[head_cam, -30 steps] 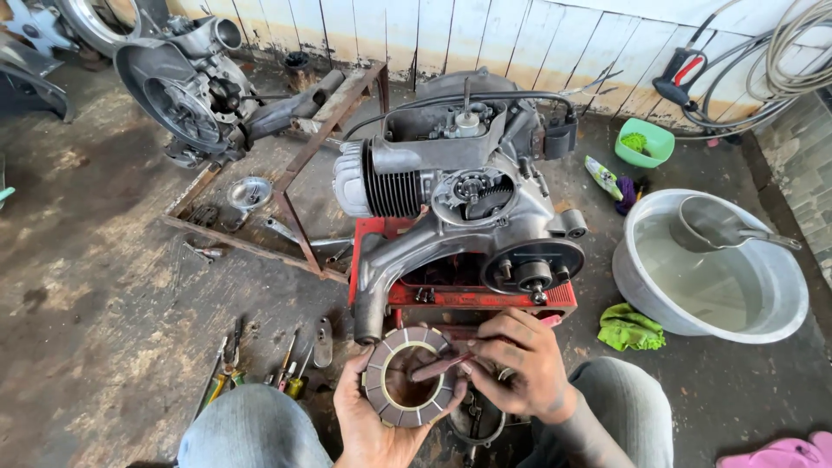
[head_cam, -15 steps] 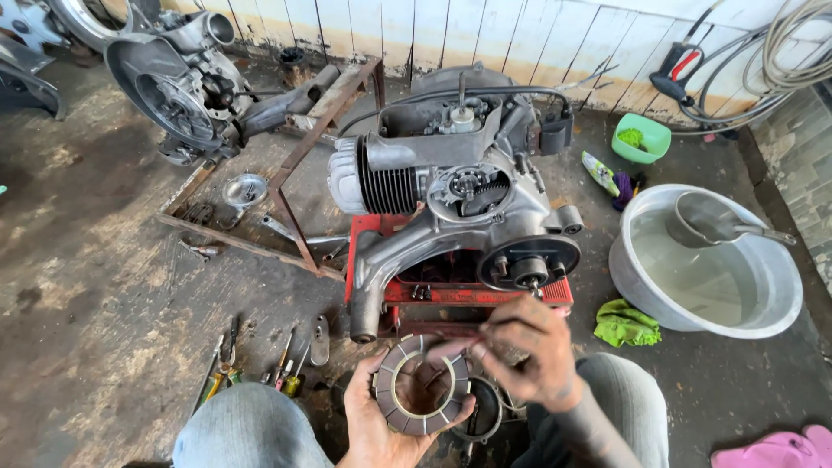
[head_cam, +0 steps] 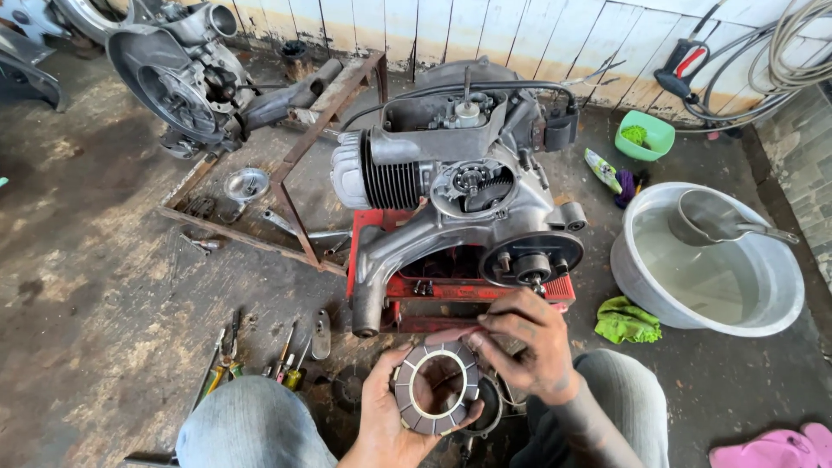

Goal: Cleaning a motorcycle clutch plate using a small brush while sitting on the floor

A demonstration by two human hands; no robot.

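The right hand point(head_cam: 520, 347) now sits off the clutch plate stack point(head_cam: 436, 387), at its upper right edge, leaving the centre hole open.

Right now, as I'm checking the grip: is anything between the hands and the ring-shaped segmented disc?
Nothing visible. The left hand cups the grey ring-shaped segmented disc from below, and the right hand pinches its upper right edge directly.

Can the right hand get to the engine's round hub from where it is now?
Probably yes. The right hand is at the ring-shaped clutch disc held by the left hand, just below the round hub; nothing visible lies between them.
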